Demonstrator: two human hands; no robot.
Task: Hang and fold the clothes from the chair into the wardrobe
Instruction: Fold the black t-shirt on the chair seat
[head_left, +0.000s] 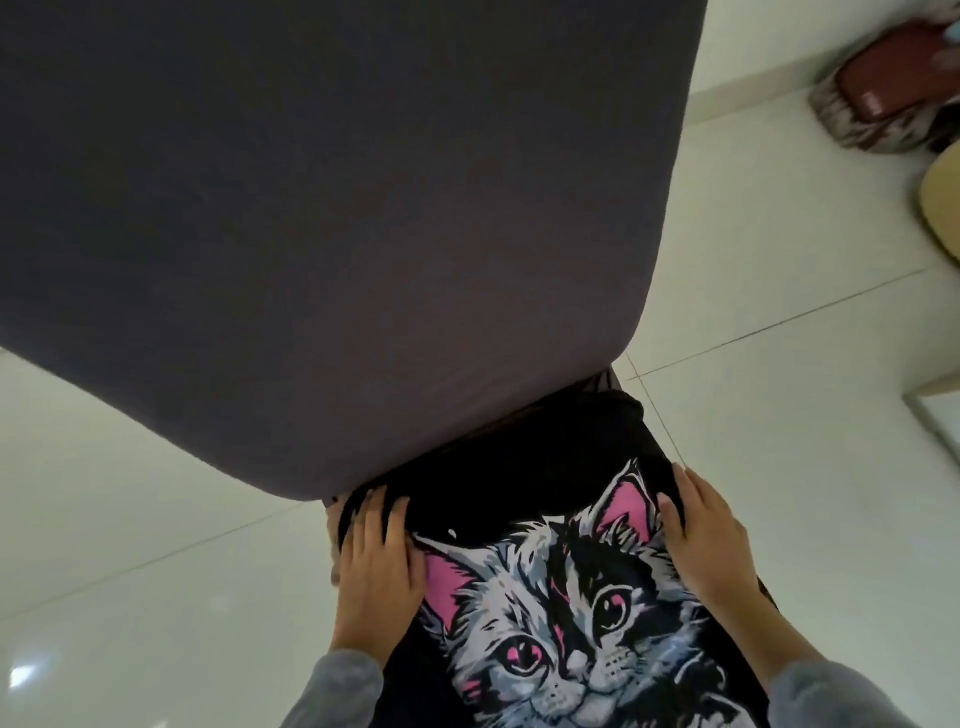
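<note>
Head view: black cat-print shirt (587, 597) is spread low centre, its top edge touching the corner of a dark grey padded surface (337, 208). What the shirt lies on: cannot tell. Left hand (376, 564) rests flat on its left edge, fingers (371, 512) straight and close together. Right hand (714, 545) lies flat on the right edge, fingers straight. White tile floor (753, 286) around.

Black cat-print T-shirt (571, 613) near centre, far edge hidden by a big dark grey padded surface (311, 208), possibly a mattress corner. Left hand (374, 566) and right hand (711, 545) lie flat on the shirt, fingers (688, 501) straight. White tiled floor (727, 260) around.
</note>
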